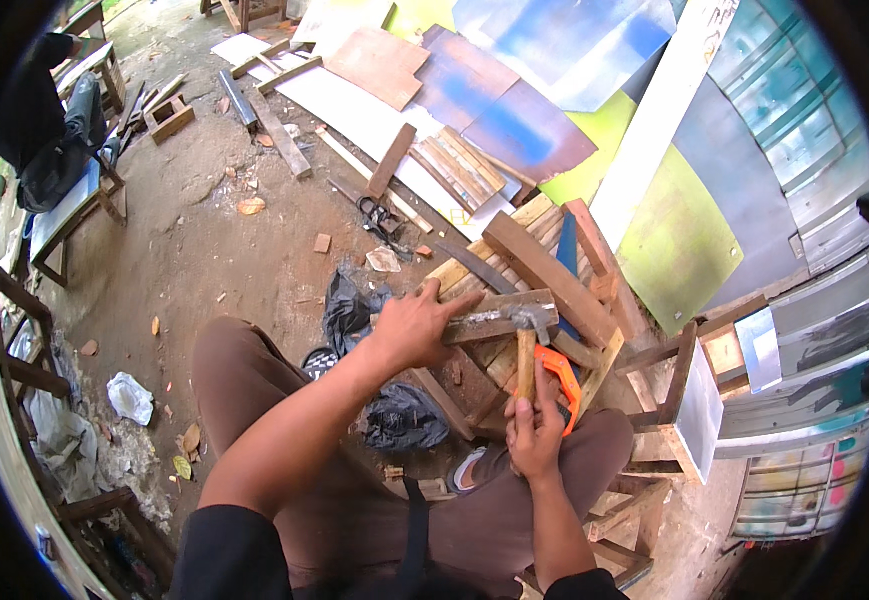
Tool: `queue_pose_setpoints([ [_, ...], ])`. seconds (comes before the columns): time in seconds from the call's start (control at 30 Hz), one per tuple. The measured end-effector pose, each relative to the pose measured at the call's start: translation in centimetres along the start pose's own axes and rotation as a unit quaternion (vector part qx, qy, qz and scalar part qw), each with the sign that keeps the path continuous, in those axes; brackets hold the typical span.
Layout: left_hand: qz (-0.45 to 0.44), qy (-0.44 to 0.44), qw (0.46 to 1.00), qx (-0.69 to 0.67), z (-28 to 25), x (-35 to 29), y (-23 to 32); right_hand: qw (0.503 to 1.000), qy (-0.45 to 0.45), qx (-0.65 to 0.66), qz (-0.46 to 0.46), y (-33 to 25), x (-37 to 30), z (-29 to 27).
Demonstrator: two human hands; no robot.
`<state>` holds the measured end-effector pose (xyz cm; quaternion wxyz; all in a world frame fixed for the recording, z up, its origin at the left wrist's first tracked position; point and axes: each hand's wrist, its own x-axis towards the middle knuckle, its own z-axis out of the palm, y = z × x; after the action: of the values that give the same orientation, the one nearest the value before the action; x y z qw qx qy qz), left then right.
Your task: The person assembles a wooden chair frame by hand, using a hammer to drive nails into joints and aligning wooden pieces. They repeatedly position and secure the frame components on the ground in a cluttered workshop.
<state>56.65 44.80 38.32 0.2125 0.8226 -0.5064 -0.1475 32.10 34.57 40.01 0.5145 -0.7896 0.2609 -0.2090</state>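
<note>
My left hand (416, 325) presses down on a short weathered wooden piece (499, 318) lying across a stack of planks. My right hand (534, 428) grips the wooden handle of a hammer (526, 345), whose metal head rests on the right end of that piece. Under the hammer handle lies a handsaw with an orange grip (560, 372). Both my knees in brown trousers frame the work; a sandal shows below between them.
Long planks (544, 270) and scrap wood pile up ahead and to the right. Painted boards (514, 110) lean behind them. A wooden frame (674, 420) stands at right. A black plastic bag (354, 310) lies on the dirt floor; wooden benches (64, 215) stand at left.
</note>
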Motion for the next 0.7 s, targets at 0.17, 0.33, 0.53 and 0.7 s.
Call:
queue_pose_setpoints([
  [0.17, 0.007, -0.046, 0.999, -0.002, -0.8, 0.2, -0.2, 0.991, 0.109, 0.016, -0.071, 0.2, 0.7, -0.5],
  [0.33, 0.024, -0.014, 1.0, 0.013, -0.5, 0.0, -0.1, 0.983, 0.161, 0.082, -0.019, -1.1, 0.4, -1.5],
  [0.53, 0.044, -0.027, 0.998, 0.041, -1.2, -1.4, -1.1, 0.983, 0.147, 0.112, 0.012, -1.9, -0.2, -1.9],
  [0.7, 0.063, -0.052, 0.996, 0.026, -2.2, -2.9, -2.0, 0.986, 0.095, 0.135, 0.008, -2.0, -0.9, -1.6],
])
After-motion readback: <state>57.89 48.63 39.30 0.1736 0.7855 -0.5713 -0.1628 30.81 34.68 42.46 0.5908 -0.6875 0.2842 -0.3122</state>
